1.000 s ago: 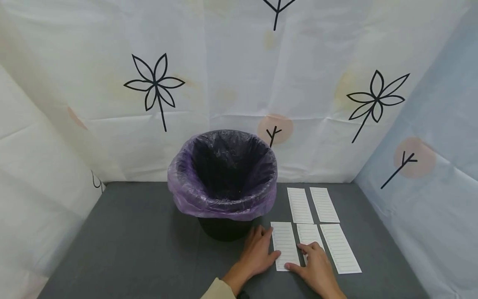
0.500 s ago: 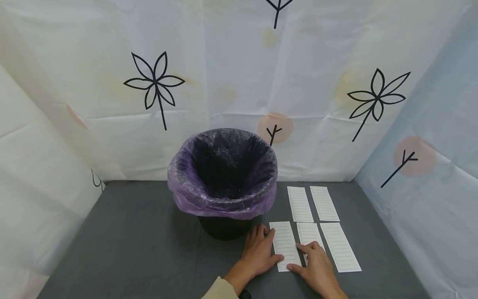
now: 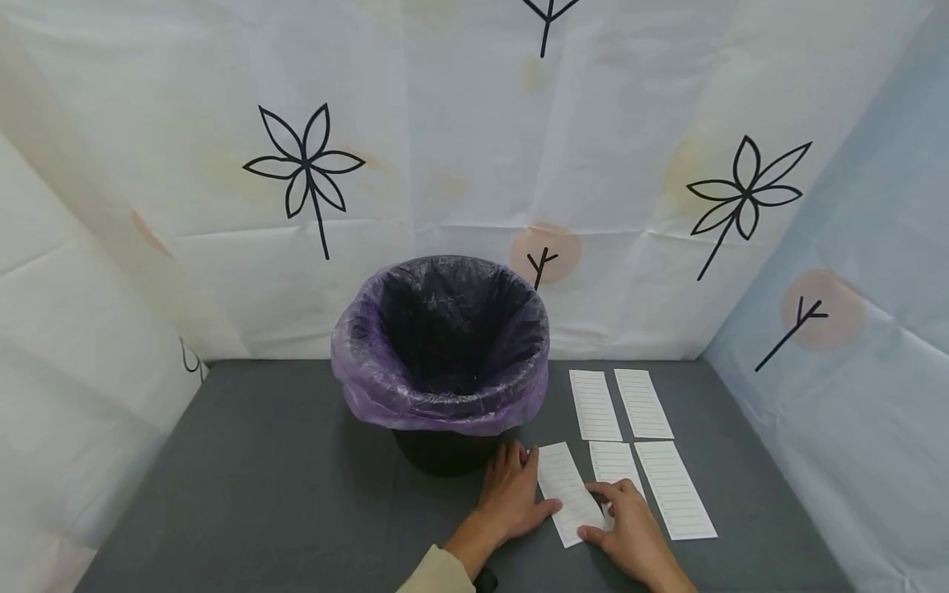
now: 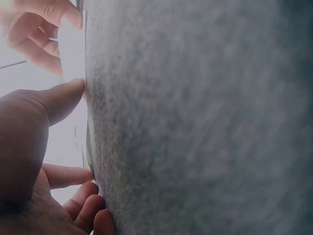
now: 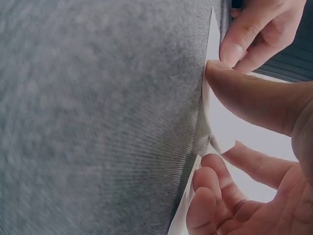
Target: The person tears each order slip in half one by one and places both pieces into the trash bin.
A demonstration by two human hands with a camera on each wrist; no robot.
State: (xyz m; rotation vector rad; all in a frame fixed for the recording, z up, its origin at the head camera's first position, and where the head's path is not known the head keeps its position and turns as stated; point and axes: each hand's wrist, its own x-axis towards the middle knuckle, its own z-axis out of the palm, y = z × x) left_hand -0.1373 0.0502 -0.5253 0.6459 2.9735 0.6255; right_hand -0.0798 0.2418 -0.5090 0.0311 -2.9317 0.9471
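A white lined paper card (image 3: 561, 486) lies tilted on the dark table, right of the bin. My left hand (image 3: 511, 499) is at its left side, with the thumb on the card and straight fingers by its far left corner. From the right, my right hand (image 3: 630, 529) pinches the near right part of the card between thumb and index finger. In the right wrist view the card's edge (image 5: 220, 128) bows up off the table between them. A second lined card (image 3: 612, 463) is partly hidden by the right hand.
A black bin (image 3: 445, 453) with a purple liner bag (image 3: 437, 416) folded over its rim stands behind the left hand. More lined cards lie to the right: one near card (image 3: 675, 490) and two far cards (image 3: 596, 405). Patterned cloth walls (image 3: 474, 123) enclose the table (image 3: 282, 486).
The card between my hands has turned, its near end swinging right and toward me. My right thumb has shifted slightly right with it; the left hand has barely moved.
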